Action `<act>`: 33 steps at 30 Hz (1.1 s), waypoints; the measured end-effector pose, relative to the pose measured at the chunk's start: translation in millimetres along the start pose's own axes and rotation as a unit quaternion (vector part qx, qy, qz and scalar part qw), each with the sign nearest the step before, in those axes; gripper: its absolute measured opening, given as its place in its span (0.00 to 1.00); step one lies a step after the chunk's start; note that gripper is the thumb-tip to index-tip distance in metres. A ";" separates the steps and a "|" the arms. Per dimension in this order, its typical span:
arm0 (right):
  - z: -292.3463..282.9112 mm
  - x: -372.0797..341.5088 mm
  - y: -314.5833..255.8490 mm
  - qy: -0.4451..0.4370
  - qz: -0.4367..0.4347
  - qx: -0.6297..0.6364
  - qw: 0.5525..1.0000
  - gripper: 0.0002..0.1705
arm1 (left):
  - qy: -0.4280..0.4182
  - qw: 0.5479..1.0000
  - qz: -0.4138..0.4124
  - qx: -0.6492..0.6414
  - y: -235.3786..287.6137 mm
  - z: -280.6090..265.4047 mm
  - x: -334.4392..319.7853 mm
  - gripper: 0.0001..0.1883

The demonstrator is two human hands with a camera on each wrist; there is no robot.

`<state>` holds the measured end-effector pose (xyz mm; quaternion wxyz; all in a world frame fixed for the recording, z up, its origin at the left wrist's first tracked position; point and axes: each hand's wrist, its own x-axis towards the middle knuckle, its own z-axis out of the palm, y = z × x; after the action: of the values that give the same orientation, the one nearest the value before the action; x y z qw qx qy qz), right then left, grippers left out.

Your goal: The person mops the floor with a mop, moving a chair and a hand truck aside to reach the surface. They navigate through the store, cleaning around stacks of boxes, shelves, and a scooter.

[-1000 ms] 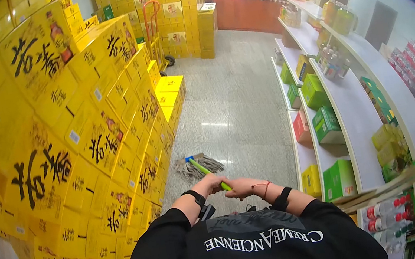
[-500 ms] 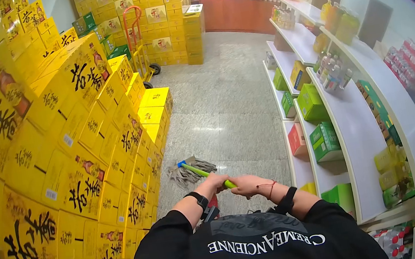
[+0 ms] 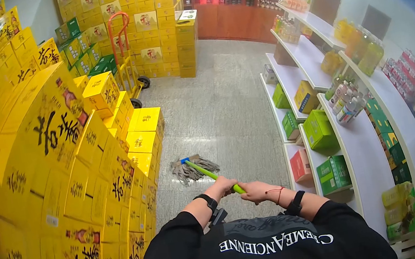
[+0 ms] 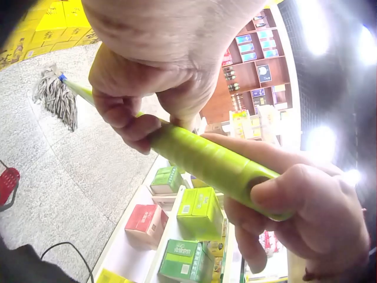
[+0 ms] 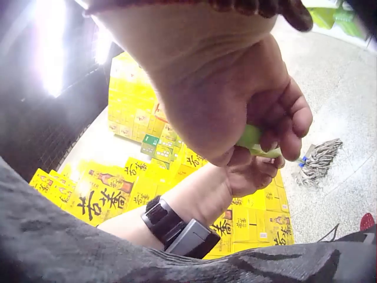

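A mop with a grey string head (image 3: 190, 172), a blue collar and a lime-green handle (image 4: 200, 159) lies spread on the floor in front of me. My left hand (image 3: 221, 187) grips the handle lower down, its fingers curled round it. Close behind it, my right hand (image 3: 255, 191) holds the handle's top end; in the left wrist view the thumb lies over the butt. The right wrist view shows the right fingers (image 5: 288, 118) wrapped about the green grip, partly hiding it. The handle slants down and forward to the left.
Stacked yellow boxes (image 3: 72, 207) line the left side, close to the mop head. White shelves (image 3: 368, 157) with boxes and bottles run along the right. Farther off stand a hand truck (image 3: 124, 61) and a reddish-brown cabinet (image 3: 233, 18). Grey floor (image 3: 215, 111) stretches between them.
The view has turned left and advanced slightly along the aisle. Both hands keep their hold on the handle; the mop head stays on the floor, at the left ahead of me.
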<state>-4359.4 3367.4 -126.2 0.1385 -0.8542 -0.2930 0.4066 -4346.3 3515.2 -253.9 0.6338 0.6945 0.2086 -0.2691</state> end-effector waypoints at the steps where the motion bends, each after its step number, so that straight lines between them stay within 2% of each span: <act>1: -9.6 10.0 2.4 0.000 0.004 0.002 1.000 0.28 | -0.009 1.000 0.000 0.015 7.0 -5.4 15.3 0.15; 8: -61.7 50.5 25.5 0.040 0.042 0.055 0.997 0.29 | -0.041 0.997 0.000 0.068 70.4 -18.2 70.9 0.15; 12: -96.0 87.1 58.7 0.066 0.041 0.036 0.996 0.31 | -0.064 0.995 0.013 0.071 93.9 -21.8 137.2 0.16; 17: -167.2 130.1 88.3 0.040 0.034 0.050 0.997 0.34 | -0.082 0.991 -0.001 0.102 150.6 -33.3 201.2 0.16; 20: -210.2 163.6 108.9 0.031 0.013 0.053 0.998 0.36 | -0.067 0.994 0.008 0.081 193.3 -46.4 234.7 0.16; 24: -267.4 207.1 134.4 0.026 -0.015 0.074 0.997 0.39 | -0.042 0.995 -0.004 0.086 221.7 -64.1 309.7 0.16; 29: -349.6 241.8 157.4 -0.009 -0.033 0.083 0.996 0.41 | -0.024 0.997 -0.001 0.075 283.8 -78.3 351.0 0.15; 31: -367.6 258.3 170.6 -0.033 -0.036 0.094 0.994 0.45 | -0.015 0.998 0.001 0.067 297.2 -80.2 369.3 0.14; 33: -376.1 277.0 182.9 -0.016 -0.032 0.093 0.995 0.46 | -0.024 0.998 -0.006 0.062 307.7 -87.0 390.7 0.14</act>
<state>-3858.7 3393.4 -145.7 0.2259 -0.8210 -0.2831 0.4414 -3842.5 3547.8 -262.4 0.5931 0.7242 0.1806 -0.3020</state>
